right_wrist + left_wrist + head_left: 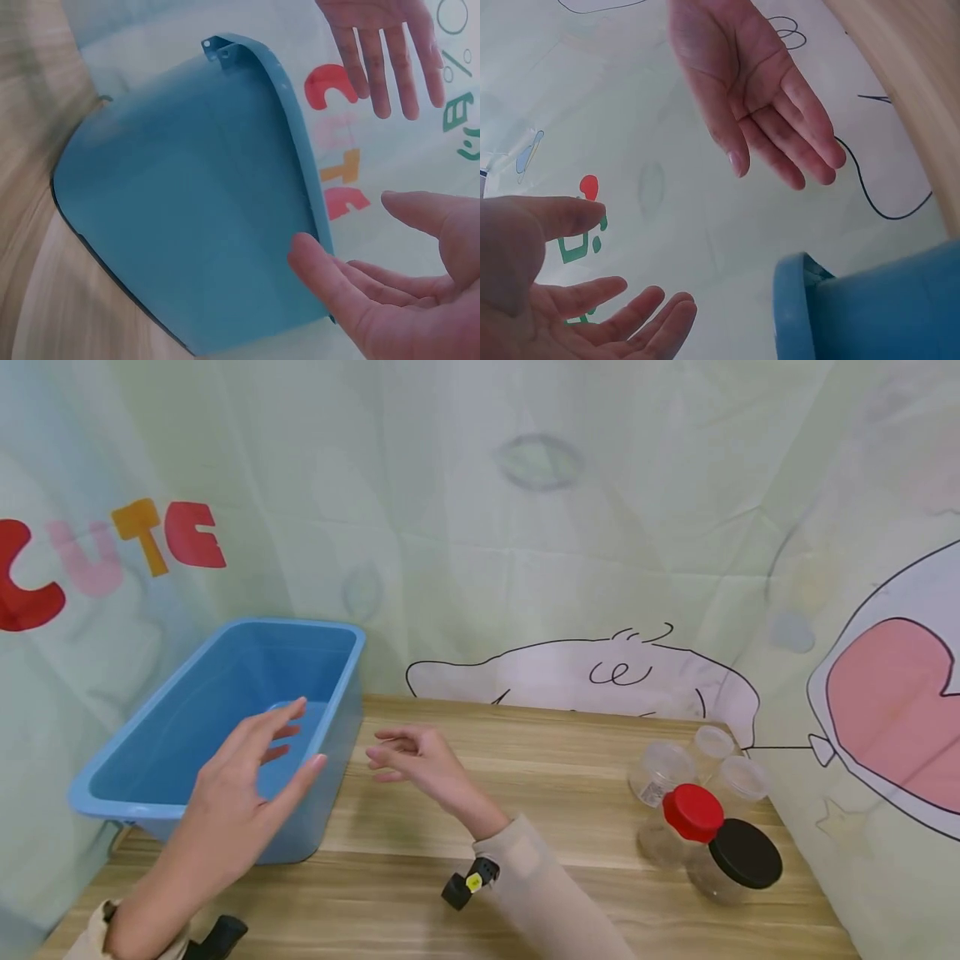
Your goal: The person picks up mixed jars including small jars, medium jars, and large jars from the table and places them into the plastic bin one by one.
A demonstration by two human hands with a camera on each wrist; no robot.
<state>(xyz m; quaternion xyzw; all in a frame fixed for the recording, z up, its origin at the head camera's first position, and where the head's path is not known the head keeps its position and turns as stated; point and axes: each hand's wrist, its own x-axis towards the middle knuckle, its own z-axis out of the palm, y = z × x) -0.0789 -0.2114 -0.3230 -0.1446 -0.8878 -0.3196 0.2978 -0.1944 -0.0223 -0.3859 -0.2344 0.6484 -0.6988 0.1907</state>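
A blue plastic tub stands at the left of the wooden table, and no items show in the part of its inside that I can see. In the head view my left hand hovers over the tub's near right side, fingers spread and holding nothing. My right hand is in the air just right of the tub, its fingers relaxed and free of any object. The left wrist view shows both hands apart, the right palm turned toward the camera. The tub's outer wall fills much of the right wrist view.
On the table's right side stand several clear jars: one with a red lid, one with a black lid, others with clear lids. A printed curtain hangs behind the wooden table.
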